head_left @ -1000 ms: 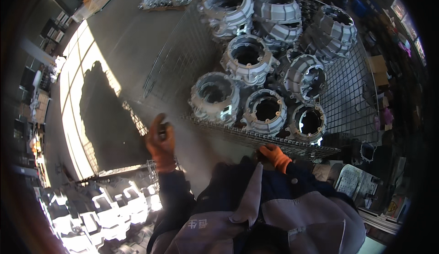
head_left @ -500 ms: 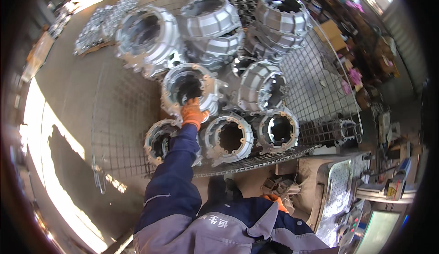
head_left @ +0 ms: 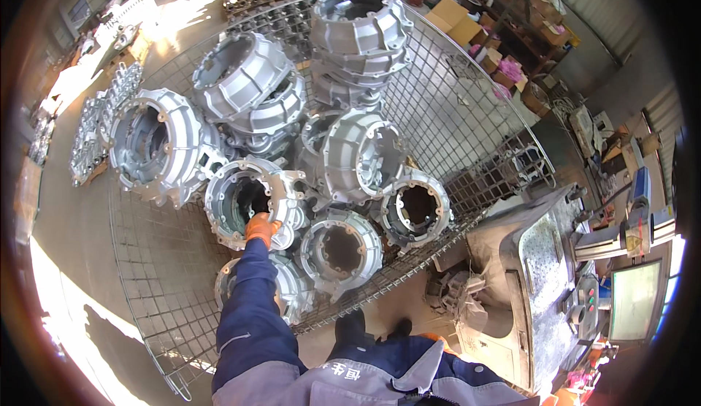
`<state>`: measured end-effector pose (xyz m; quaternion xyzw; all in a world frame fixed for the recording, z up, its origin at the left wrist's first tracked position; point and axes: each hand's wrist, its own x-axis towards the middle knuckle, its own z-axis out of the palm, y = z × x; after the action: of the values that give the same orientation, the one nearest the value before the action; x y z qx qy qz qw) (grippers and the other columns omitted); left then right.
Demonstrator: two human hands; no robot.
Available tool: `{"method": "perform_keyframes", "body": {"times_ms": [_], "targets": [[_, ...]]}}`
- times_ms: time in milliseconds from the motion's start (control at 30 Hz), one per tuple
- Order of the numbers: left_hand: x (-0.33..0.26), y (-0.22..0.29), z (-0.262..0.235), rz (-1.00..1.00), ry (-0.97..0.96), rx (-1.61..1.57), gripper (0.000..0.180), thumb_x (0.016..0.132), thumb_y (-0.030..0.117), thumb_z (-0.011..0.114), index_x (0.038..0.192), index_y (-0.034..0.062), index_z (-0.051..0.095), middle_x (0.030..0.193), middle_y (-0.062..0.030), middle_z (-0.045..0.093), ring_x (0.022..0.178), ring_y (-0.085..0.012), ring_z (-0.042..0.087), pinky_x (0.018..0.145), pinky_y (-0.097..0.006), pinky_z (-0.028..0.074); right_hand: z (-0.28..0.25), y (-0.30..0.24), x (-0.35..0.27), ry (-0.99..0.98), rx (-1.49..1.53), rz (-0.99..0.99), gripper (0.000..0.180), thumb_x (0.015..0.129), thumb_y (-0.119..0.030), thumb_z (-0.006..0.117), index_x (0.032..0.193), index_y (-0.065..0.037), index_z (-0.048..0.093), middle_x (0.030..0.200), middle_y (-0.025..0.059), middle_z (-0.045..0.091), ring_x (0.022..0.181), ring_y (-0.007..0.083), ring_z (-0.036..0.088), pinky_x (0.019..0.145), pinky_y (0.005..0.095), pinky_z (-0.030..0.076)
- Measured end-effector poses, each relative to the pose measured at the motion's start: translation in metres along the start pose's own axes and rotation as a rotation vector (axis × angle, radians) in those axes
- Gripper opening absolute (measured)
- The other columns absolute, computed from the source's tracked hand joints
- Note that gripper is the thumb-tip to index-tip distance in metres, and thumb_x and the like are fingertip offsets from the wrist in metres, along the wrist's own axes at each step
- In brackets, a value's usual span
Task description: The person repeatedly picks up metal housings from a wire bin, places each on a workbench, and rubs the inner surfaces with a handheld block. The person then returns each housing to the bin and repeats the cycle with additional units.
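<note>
My left hand [head_left: 263,229], in an orange glove, grips the near rim of a round silver metal housing [head_left: 232,179], its fingers curled over the edge toward the bore. That housing leans in a wire mesh basket [head_left: 135,289]. Under my sleeve another housing [head_left: 292,289] is partly hidden. To the right of the gripped one stand a ring-faced housing [head_left: 312,254] and a darker-bored one [head_left: 389,209]. Only a sliver of orange glove on my right hand [head_left: 440,342] shows beside the jacket; its fingers are hidden.
More housings [head_left: 361,33] are stacked toward the basket's far side. A metal machine table [head_left: 544,260] with a control box [head_left: 586,302] and a screen [head_left: 634,300] stands at the right. Cardboard boxes [head_left: 454,20] and shelves lie beyond the basket. Castings sit on the floor below the table.
My view has turned to the right, so the basket and its housings appear shifted and rotated. My left hand stays at the same housing's near rim, its fingers now curled further in.
</note>
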<state>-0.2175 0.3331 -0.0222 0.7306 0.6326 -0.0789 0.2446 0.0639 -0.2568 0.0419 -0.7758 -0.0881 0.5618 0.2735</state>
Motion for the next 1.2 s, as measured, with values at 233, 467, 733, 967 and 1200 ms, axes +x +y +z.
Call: {"method": "perform_keyframes", "body": {"times_ms": [233, 467, 733, 967, 1200], "targets": [[-0.033, 0.011, -0.11, 0.07, 0.064, -0.363, 0.047, 0.082, 0.039, 0.076, 0.11, 0.0015, 0.07, 0.099, -0.0194, 0.072, 0.093, -0.0282, 0.069, 0.082, -0.039, 0.052, -0.008, -0.024, -0.013, -0.078, 0.198, -0.098, 0.023, 0.095, -0.015, 0.063, 0.113, 0.0, 0.069, 0.099, 0.0078, 0.071, 0.09, 0.0159, 0.065, 0.08, 0.0303, 0.052], [-0.149, 0.08, -0.194, 0.311, -0.02, -1.238, 0.049, 0.09, 0.038, 0.072, 0.119, -0.001, 0.064, 0.115, -0.0081, 0.064, 0.108, -0.0174, 0.056, 0.095, -0.032, 0.043, 0.024, -0.126, -0.005, -0.178, -0.049, -0.365, 0.037, 0.091, -0.016, 0.062, 0.126, -0.001, 0.063, 0.108, 0.0116, 0.072, 0.099, 0.0203, 0.068, 0.087, 0.0322, 0.054], [-0.254, 0.254, -0.162, 0.657, -0.386, -1.426, 0.036, 0.096, 0.025, 0.063, 0.119, -0.0022, 0.061, 0.115, -0.0084, 0.064, 0.105, -0.0172, 0.061, 0.094, -0.033, 0.049, 0.084, -0.159, 0.023, -0.28, 0.427, -0.948, 0.074, 0.089, -0.019, 0.071, 0.151, -0.007, 0.032, 0.141, 0.0069, 0.048, 0.127, 0.0227, 0.05, 0.104, 0.0374, 0.041], [-0.34, 0.4, -0.094, 0.767, -0.745, -1.171, 0.032, 0.095, 0.03, 0.062, 0.113, 0.0032, 0.062, 0.095, -0.0025, 0.059, 0.075, -0.0096, 0.053, 0.07, -0.028, 0.046, -0.015, -0.121, -0.044, 0.653, -0.035, -1.126, 0.059, 0.075, -0.007, 0.08, 0.129, -0.005, 0.056, 0.117, 0.0195, 0.062, 0.108, 0.0388, 0.061, 0.091, 0.0436, 0.049], [-0.417, 0.54, -0.017, 0.955, -0.975, -0.842, 0.036, 0.095, 0.026, 0.064, 0.116, -0.0029, 0.059, 0.102, -0.0078, 0.065, 0.094, -0.0136, 0.06, 0.08, -0.03, 0.049, -0.093, -0.047, -0.05, 0.394, 1.215, -0.636, 0.029, 0.1, -0.037, 0.055, 0.109, -0.009, 0.058, 0.088, 0.0064, 0.062, 0.075, 0.0205, 0.061, 0.062, 0.0359, 0.049]]}}
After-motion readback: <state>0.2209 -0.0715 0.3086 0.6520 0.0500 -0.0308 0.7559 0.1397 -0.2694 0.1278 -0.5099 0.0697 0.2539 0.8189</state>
